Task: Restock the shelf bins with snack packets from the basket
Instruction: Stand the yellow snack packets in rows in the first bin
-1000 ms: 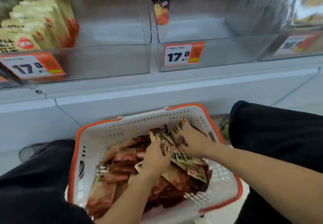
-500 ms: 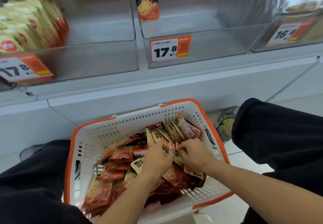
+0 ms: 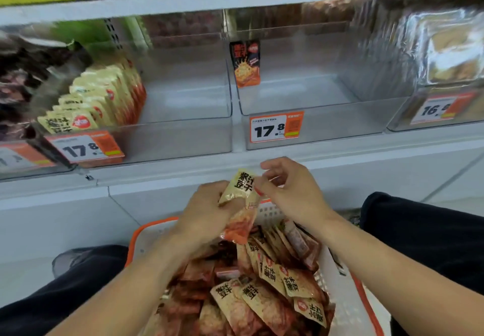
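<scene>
My left hand grips a small stack of beige-and-orange snack packets above the white, orange-rimmed basket. My right hand pinches the top right edge of the stack with thumb and forefinger. The basket between my knees holds several more snack packets. On the shelf, the left clear bin has a row of matching beige packets on its left side. The middle clear bin holds one dark upright packet at its back left.
Orange price tags reading 17.8 hang on the fronts of the left and middle bins. A third bin at the right holds wrapped goods. My dark-trousered knees flank the basket. A white shelf ledge runs below the bins.
Both hands have lifted out of the basket, bringing a stack of packets up toward the shelf. The view has tilted up, showing more of the shelf bins.
</scene>
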`<control>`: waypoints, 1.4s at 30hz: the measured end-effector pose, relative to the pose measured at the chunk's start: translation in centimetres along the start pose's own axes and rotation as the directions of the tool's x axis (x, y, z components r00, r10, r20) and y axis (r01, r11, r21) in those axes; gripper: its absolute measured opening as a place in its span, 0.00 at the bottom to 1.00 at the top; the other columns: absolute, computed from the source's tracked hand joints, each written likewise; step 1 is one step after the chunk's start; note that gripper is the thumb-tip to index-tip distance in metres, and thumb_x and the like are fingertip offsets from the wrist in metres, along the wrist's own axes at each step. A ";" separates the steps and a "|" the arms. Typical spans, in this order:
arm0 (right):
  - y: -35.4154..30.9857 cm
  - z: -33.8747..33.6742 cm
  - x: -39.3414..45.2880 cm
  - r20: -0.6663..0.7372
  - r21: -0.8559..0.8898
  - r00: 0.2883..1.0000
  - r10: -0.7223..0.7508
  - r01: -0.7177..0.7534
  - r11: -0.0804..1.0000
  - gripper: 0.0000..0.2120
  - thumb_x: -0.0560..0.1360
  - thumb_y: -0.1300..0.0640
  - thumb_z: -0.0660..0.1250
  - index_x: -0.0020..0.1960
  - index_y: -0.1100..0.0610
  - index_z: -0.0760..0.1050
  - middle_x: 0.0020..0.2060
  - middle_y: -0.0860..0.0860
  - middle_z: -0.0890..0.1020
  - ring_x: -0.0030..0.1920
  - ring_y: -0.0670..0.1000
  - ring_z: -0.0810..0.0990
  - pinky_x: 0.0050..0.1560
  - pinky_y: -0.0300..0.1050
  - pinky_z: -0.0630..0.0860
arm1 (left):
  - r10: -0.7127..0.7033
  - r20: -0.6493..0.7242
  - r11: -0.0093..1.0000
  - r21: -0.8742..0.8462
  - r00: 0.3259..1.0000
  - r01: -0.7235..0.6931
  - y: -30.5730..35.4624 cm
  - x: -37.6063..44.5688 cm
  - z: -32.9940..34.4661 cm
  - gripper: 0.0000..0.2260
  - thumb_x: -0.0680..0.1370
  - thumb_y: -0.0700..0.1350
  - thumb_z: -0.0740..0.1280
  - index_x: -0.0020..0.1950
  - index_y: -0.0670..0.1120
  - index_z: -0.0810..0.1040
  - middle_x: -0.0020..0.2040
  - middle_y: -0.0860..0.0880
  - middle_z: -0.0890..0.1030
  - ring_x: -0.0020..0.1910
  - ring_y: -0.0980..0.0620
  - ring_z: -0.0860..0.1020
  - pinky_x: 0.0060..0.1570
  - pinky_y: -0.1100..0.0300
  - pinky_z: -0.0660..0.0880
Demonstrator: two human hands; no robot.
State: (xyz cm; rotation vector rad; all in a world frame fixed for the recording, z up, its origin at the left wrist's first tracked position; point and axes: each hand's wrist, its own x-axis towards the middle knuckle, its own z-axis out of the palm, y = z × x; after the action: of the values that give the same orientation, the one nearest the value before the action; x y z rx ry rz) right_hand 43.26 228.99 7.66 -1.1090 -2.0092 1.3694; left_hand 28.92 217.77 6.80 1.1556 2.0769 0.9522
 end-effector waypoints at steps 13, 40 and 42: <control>-13.9 4.7 3.5 0.126 0.009 0.863 -0.489 0.492 0.871 0.05 0.75 0.55 0.74 0.47 0.50 0.78 0.40 0.44 0.85 0.40 0.44 0.83 0.40 0.43 0.80 | 0.009 -0.336 0.674 -0.694 0.942 -0.254 3.3 0.6 -13.8 0.18 0.78 0.57 0.65 0.48 0.45 0.87 0.51 0.44 0.86 0.54 0.46 0.84 0.58 0.49 0.77; -15.4 20.0 31.7 -0.276 -0.335 0.956 -0.094 -0.004 0.942 0.24 0.71 0.41 0.75 0.56 0.59 0.79 0.55 0.55 0.82 0.59 0.56 0.81 0.53 0.47 0.78 | 0.391 -0.620 0.832 0.553 0.680 0.026 -6.3 5.6 -18.5 0.19 0.76 0.51 0.61 0.64 0.43 0.76 0.65 0.45 0.75 0.72 0.41 0.67 0.77 0.43 0.49; -15.2 20.0 31.8 -0.265 -0.300 0.960 -0.087 0.003 0.954 0.26 0.71 0.41 0.75 0.58 0.60 0.78 0.57 0.55 0.82 0.60 0.56 0.80 0.56 0.46 0.77 | 0.392 -0.622 0.836 0.548 0.678 0.019 -6.3 5.6 -18.5 0.19 0.76 0.51 0.61 0.64 0.44 0.76 0.65 0.46 0.75 0.71 0.41 0.67 0.77 0.43 0.50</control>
State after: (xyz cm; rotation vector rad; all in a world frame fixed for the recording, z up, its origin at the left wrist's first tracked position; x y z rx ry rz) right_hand 4.98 241.62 11.69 -1.2929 -2.0577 0.8491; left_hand 9.44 214.62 11.75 1.4496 3.0477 1.1004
